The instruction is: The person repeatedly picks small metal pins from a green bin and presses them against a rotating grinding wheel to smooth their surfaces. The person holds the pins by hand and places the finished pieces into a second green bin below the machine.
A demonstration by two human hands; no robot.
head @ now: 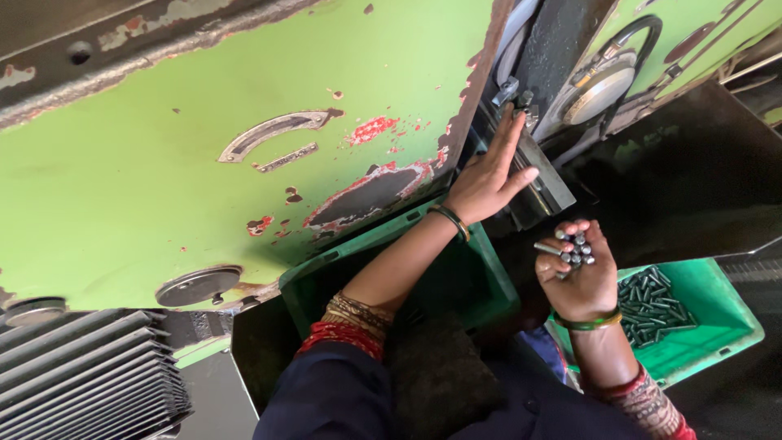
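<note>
Looking down from the head camera, the left hand (487,175) lies flat and spread against a dark metal guide bar (544,175) on the green machine body (163,179). Its fingers are stretched upward toward a small bolt fitting (513,91) and hold nothing; the fingertips touch the bar's upper stretch. The right hand (580,281) sits lower and to the right, its grip curled into a loose cup around a bunch of short steel pins (573,248). The pins stand up out of the palm, and one of them sticks out sideways to the left between thumb and forefinger, its long axis pointing roughly toward the lower end of the bar.

That bar runs on a slant from upper left to lower right, and its lower end is just above the right hand, so the pins are nearer to it than to the left hand's fingertips. Just beside the right wrist, to its right, a green plastic bin (717,314) holds a heap of the same pins (652,305), lying every way. A second green bin (481,281) sits under the left forearm; its inside is too dark to tell what it carries.
</note>
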